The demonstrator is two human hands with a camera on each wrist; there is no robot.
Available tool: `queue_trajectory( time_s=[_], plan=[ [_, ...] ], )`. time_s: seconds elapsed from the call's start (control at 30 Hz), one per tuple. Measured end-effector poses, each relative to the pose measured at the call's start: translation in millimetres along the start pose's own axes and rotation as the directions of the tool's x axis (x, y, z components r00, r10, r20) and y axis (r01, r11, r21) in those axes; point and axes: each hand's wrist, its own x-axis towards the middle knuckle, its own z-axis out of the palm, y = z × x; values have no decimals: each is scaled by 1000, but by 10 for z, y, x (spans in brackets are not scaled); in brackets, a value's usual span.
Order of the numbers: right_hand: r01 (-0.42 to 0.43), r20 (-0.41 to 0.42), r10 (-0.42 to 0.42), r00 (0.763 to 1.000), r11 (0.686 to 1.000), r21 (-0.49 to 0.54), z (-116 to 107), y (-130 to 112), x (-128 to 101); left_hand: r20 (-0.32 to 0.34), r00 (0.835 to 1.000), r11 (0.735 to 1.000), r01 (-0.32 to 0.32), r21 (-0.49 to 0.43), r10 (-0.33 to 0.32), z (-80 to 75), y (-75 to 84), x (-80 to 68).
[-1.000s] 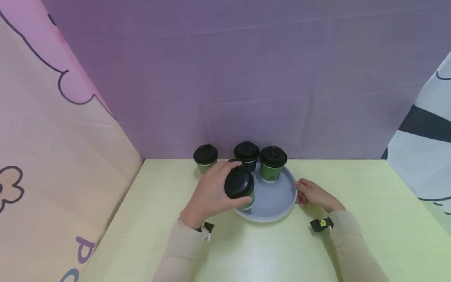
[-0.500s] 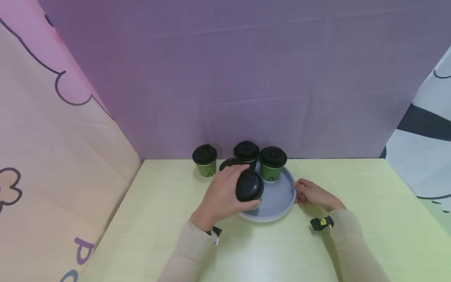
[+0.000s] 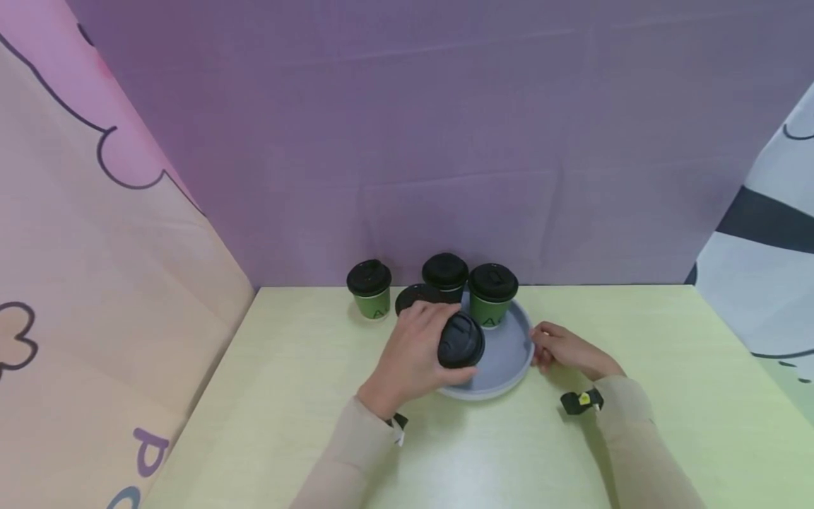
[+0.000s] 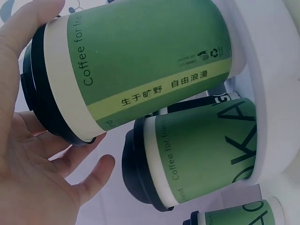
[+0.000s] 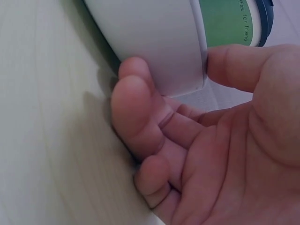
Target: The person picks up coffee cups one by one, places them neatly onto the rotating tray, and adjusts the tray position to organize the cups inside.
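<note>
- Held cup and left hand sit farther right over the tray than one second earlier; right hand and tray look unchanged.
- Left hand: thumb and fingers spread round the cup's top, gripping it at the lid.
- Right hand: pinching the tray's rim, thumb on the upper edge, fingers curled against the outer wall.
- Held cup: smooth paper-like body, tapering toward the base; green sleeve, white band under the lid, yellow-green stripe with printed characters. Lid black, plastic-looking, round, with a raised top.
- Tray: round, pale grey, smooth, with a raised wall.
- Orientation: held cup's lid faces up, base down toward the tray; long axis near upright, roughly parallel to the neighbouring cup in the left wrist view. Whether the base touches the tray: cannot tell.
- Position: held cup over the near left part of the tray.
- Others: dark cup and green cup stand upright side by side at the tray's far side; outer cup stands on the table to the left, off the tray.
- Table: pale, faint wood grain. Purple cloth behind, lightly creased.
</note>
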Motion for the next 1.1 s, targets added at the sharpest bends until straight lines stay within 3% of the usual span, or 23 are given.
queue_trajectory(
  time_s=[0.23,0.4,0.6,1.1],
  plan=[
    [-7,21,7,1000,1000,7,-20,27,9,37,999,999,6,45,-7,55,24,-4],
    [6,78,-7,997,1000,2,-69,79,1,39,999,996,-3,84,0,85,23,-8],
    [24,143,-25,989,1000,2,-113,105,-18,32,999,996,5,87,-8,92,16,-9],
    [55,196,-55,979,998,6,-110,90,-57,64,997,992,38,117,-46,128,1,-10]
  ],
)
